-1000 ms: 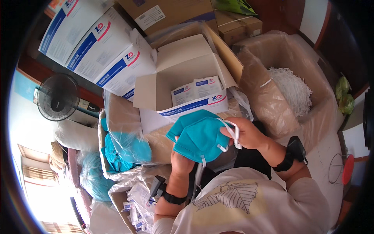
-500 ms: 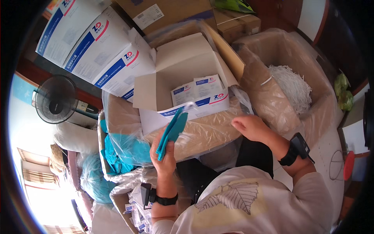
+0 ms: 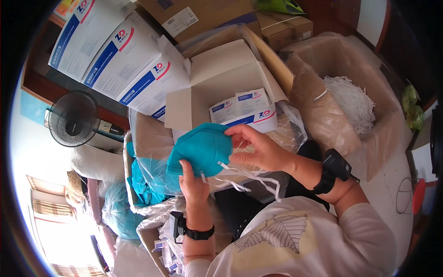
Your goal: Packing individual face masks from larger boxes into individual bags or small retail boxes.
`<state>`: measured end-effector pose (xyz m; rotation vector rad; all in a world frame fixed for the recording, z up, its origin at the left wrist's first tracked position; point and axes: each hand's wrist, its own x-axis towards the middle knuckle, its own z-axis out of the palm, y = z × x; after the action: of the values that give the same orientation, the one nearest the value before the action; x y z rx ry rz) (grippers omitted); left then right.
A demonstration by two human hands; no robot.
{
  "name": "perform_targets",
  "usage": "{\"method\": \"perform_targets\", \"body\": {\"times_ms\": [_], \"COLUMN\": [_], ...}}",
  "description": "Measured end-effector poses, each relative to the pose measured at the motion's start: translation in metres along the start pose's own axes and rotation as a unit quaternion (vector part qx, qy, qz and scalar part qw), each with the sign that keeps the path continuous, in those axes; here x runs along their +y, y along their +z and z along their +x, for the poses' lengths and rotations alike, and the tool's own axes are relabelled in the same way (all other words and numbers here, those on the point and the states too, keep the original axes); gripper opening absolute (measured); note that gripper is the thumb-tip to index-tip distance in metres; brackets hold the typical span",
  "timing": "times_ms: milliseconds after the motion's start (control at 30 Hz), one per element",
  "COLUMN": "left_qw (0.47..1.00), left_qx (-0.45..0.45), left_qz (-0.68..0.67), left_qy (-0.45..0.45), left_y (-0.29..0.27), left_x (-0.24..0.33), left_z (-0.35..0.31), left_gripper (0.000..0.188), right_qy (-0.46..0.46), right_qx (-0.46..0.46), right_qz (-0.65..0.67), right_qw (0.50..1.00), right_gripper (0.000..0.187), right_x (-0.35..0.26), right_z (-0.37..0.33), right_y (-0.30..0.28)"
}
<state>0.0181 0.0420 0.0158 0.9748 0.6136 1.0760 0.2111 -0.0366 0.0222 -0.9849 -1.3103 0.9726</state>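
A teal folded face mask [image 3: 200, 150] is held up between my two hands, its broad side facing me. White ear straps [image 3: 258, 181] dangle from its lower right edge. My left hand [image 3: 194, 187] grips the lower left part, thumb on the near face and the other fingers hidden behind. At the right edge, my right hand [image 3: 258, 147] has its index finger and thumb around the mask's end. Behind the mask stands an open white carton [image 3: 203, 87] with several flat white packets [image 3: 240, 104] inside.
White printed cartons [image 3: 124, 60] are stacked at the back left. More teal masks [image 3: 150, 184] lie in a plastic-lined box at left. A lined box at right holds a heap of white straps [image 3: 350, 106]. Small packets [image 3: 170, 251] fill a box below. A fan [image 3: 73, 119] stands at far left.
My right hand has come left from empty space and taken the mask's right edge. The mask has turned from edge-on to broad side, and its straps now hang loose.
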Motion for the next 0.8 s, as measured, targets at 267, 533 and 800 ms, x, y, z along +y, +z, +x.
{"method": "perform_targets", "body": {"times_ms": [267,533,800], "left_qw": [0.996,0.995,0.996], "left_qx": [0.067,0.059,0.066], "left_qz": [0.029,0.043,-0.044], "left_qy": [0.044,0.063,0.032], "left_y": [0.024,0.03,0.052], "left_x": [-0.002,-0.002,-0.012], "left_z": [0.003,-0.004,-0.009], "left_gripper": [0.04,0.034,0.032], "right_qy": [0.097,0.276,-0.011], "right_qx": [-0.045,-0.258,0.073], "right_qz": [0.216,0.076,-0.015], "right_qw": [0.971,0.923,0.997], "right_gripper": [0.029,0.032,0.045], "right_x": [0.017,0.018,0.011], "right_z": [0.009,0.001,-0.007], "right_y": [0.024,-0.003,0.008]}}
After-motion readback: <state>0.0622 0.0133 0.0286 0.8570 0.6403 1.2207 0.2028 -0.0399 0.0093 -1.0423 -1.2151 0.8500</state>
